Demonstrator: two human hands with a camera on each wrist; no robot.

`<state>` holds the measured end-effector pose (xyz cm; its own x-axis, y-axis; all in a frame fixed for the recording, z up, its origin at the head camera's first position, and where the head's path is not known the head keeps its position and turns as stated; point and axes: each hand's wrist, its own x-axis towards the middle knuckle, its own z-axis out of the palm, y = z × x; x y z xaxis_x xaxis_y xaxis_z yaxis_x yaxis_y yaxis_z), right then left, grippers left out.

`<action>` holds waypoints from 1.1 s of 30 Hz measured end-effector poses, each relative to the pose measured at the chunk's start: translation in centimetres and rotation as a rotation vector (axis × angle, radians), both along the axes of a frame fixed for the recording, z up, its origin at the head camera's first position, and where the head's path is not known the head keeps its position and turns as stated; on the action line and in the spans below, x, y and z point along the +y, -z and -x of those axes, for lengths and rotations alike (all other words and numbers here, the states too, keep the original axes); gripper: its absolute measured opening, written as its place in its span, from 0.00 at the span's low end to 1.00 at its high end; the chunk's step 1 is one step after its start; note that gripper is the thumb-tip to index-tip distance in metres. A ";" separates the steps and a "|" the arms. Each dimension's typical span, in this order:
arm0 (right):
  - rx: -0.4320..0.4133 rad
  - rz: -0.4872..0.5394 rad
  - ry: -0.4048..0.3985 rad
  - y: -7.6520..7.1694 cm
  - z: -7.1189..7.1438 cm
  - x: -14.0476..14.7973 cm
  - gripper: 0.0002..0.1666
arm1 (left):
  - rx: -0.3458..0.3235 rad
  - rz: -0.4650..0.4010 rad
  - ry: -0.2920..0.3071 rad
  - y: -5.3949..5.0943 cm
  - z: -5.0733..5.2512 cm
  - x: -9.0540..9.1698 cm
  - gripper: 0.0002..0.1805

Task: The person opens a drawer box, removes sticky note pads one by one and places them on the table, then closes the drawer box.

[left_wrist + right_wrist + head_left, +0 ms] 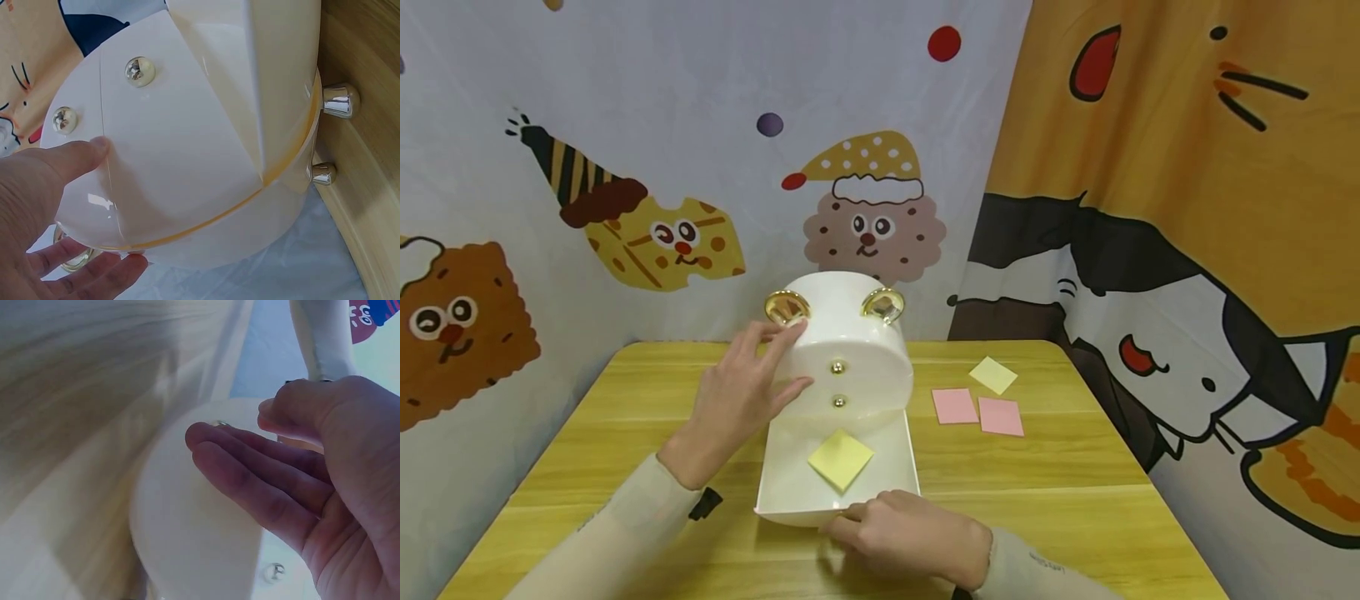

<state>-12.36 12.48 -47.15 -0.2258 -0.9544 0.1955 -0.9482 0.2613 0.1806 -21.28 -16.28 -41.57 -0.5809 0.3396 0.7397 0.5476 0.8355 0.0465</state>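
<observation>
A glossy white drawer box with gold ear-shaped rings and gold knobs stands on the table, its drawer pulled out toward me. Inside the drawer lies a yellow sticky-note pad. My left hand grips the box's left edge, its thumb on the front face and its fingers around the side. My right hand is at the drawer's front; in the right wrist view its fairly straight fingers lie before the white front and partly cover a knob. Whether they touch it is unclear.
Right of the box, two pink sticky-note pads and a pale yellow pad lie on the wood-grain table. A cartoon-printed curtain hangs behind the table's far edge.
</observation>
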 end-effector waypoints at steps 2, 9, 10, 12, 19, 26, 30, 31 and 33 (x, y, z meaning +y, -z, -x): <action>-0.001 0.029 -0.006 -0.3 0.1 0.0 0.17 | -0.007 0.005 -0.002 0.0 -0.1 0.0 0.50; 0.059 0.139 -0.024 -0.9 0.6 0.0 0.12 | 0.002 0.003 0.003 -0.1 -0.1 0.1 0.50; 0.052 0.146 -0.029 -1.0 0.8 0.0 0.12 | 0.008 0.002 0.005 0.0 0.0 0.1 0.50; 0.039 0.158 -0.037 -1.2 1.0 0.0 0.12 | 0.018 0.002 0.006 0.0 0.0 0.1 0.50; 0.024 0.195 -0.047 -2.1 2.0 0.2 0.14 | 0.020 0.000 0.003 0.1 0.0 0.0 0.49; -0.017 0.201 -0.054 -2.6 3.0 0.1 0.12 | -0.001 0.003 0.004 0.0 -0.1 -0.1 0.49; -0.047 0.187 -0.040 -2.9 3.7 0.0 0.13 | 0.000 0.008 0.005 0.0 -0.1 -0.1 0.49; -0.057 0.182 -0.035 -3.1 3.9 0.0 0.13 | -0.001 0.010 0.005 0.0 -0.1 -0.1 0.49; -0.066 0.168 -0.024 -3.2 4.2 -0.1 0.13 | -0.005 0.011 0.006 0.0 -0.1 0.0 0.48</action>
<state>-16.58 12.43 -43.90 -0.2215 -0.9146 0.3384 -0.9628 0.2602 0.0729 -21.20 -16.33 -41.59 -0.5829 0.3513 0.7327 0.5524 0.8326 0.0402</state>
